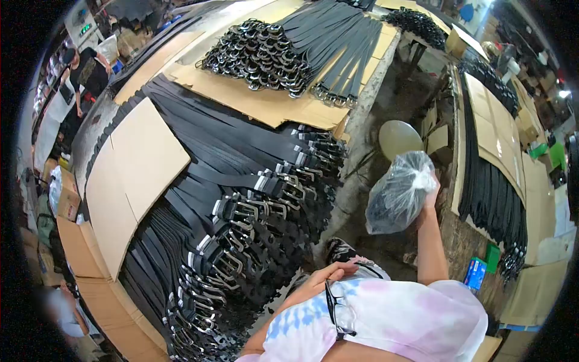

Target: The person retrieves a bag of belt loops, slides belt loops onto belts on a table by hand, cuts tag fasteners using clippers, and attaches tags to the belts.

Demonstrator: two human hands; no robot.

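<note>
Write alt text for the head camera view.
The person's right hand holds up a knotted, clear plastic bag, contents unclear; the left hand rests near the lap. To the left, black straps with metal buckles lie in overlapping rows, partly under cardboard. Another person stands at upper left.

Inside a cluttered workshop; between a long, grey-edged worktable (369, 114) and a wooden workbench (461, 241), both partly covered with cardboard sheets (145, 154); above a dark, stained floor (395, 90); around a round, pale stool seat (398, 139); with a bright light (564, 94) at far right; with a green-lit display (86, 28) at upper left.
</note>
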